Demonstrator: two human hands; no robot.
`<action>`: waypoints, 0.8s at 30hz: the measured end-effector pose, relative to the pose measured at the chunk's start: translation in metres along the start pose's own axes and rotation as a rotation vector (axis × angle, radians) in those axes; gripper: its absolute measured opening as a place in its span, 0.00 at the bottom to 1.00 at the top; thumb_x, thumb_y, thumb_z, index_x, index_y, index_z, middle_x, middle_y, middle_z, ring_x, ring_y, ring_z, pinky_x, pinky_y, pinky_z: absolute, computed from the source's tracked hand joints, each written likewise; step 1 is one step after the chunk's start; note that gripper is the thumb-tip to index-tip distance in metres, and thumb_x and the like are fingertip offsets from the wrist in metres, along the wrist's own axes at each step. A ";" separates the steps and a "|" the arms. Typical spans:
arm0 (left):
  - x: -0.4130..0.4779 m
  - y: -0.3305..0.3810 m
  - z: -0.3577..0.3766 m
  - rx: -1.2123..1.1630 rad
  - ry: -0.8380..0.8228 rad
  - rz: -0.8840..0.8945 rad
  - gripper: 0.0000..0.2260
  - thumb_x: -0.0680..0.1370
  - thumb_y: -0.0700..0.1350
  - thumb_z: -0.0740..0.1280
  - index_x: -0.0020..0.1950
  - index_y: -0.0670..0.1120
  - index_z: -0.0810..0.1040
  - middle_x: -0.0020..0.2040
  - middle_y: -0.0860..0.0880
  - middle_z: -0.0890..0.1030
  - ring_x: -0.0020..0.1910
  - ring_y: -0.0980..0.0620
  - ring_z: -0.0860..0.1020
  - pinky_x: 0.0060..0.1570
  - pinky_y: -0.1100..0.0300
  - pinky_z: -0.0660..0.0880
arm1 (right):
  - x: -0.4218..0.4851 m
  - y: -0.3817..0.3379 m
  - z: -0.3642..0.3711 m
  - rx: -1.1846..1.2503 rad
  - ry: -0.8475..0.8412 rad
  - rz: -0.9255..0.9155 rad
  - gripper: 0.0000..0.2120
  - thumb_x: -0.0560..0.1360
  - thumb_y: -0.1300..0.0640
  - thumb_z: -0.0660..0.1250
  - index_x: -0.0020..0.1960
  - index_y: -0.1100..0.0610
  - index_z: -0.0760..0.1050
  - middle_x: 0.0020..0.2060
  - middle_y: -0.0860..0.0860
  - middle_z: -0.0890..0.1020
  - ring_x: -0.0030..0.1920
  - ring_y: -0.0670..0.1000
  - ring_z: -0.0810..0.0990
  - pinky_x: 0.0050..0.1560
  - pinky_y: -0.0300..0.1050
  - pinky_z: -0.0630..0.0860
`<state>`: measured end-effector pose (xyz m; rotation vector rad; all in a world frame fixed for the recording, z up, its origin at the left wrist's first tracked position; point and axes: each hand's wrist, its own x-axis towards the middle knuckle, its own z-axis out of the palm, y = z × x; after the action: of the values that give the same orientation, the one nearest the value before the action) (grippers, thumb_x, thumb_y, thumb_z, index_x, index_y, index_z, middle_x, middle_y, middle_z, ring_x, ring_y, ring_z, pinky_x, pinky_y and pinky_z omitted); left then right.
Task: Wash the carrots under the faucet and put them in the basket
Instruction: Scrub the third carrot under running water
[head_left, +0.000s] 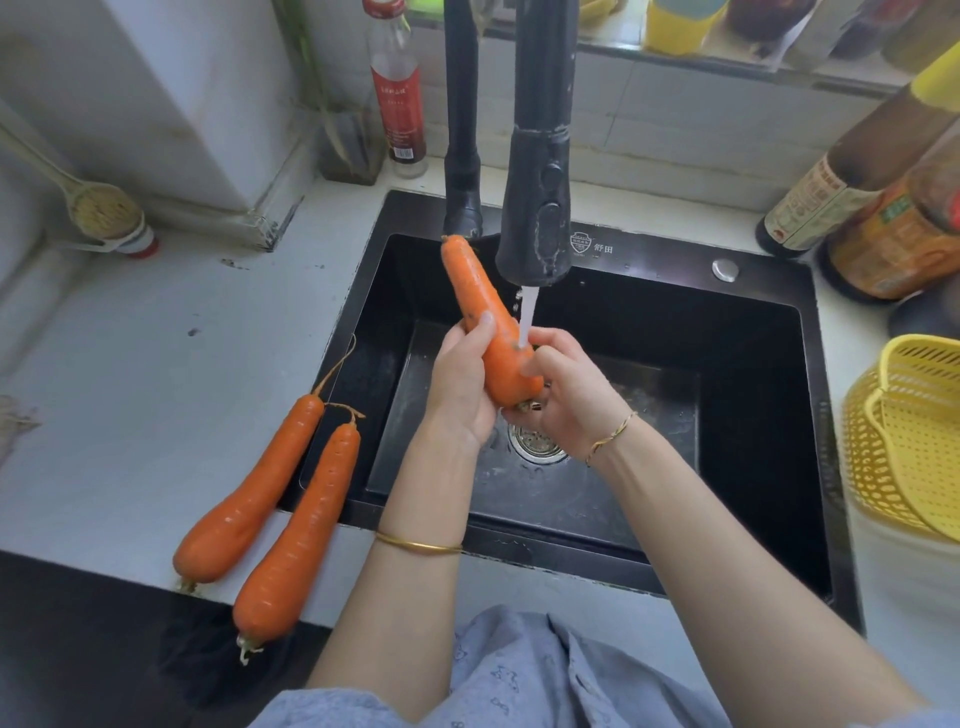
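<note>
The left hand (462, 384) grips the middle of a long orange carrot (480, 301), and the right hand (569, 402) curls round its thick end. Water from the black pull-down faucet (537, 208) falls on it over the black sink (753, 415). A second orange carrot (249, 493) and a third orange carrot (298, 535) lie side by side on the white counter (130, 364) to the left. The yellow perforated plastic basket (909, 447) stands to the right.

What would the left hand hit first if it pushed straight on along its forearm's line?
Probably the faucet head, which hangs just beyond the carrot the left hand grips. Depth is unclear: the hand may pass under it to the back wall of the sink.
</note>
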<state>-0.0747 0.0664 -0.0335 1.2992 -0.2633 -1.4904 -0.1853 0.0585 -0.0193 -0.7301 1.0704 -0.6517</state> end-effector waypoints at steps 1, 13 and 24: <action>0.000 -0.001 0.000 -0.005 0.003 -0.003 0.18 0.83 0.48 0.60 0.70 0.41 0.71 0.61 0.40 0.79 0.53 0.46 0.81 0.52 0.49 0.79 | 0.001 0.000 0.001 0.001 0.024 -0.012 0.14 0.75 0.66 0.58 0.53 0.50 0.72 0.53 0.51 0.77 0.48 0.53 0.78 0.43 0.50 0.78; -0.008 0.001 0.006 -0.027 -0.070 -0.009 0.16 0.84 0.46 0.58 0.69 0.41 0.72 0.57 0.43 0.80 0.53 0.49 0.81 0.56 0.50 0.79 | 0.009 0.000 0.009 -0.100 0.194 -0.074 0.04 0.75 0.57 0.63 0.47 0.56 0.68 0.44 0.56 0.76 0.39 0.54 0.77 0.31 0.44 0.74; -0.007 0.002 0.007 0.009 -0.068 0.034 0.17 0.84 0.44 0.57 0.71 0.40 0.70 0.55 0.45 0.79 0.50 0.51 0.80 0.46 0.57 0.80 | 0.005 -0.002 0.012 -0.079 0.159 -0.088 0.03 0.71 0.58 0.62 0.42 0.57 0.69 0.40 0.55 0.74 0.39 0.54 0.75 0.30 0.43 0.72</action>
<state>-0.0806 0.0688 -0.0256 1.2466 -0.3356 -1.5075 -0.1723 0.0559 -0.0172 -0.8073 1.2211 -0.7556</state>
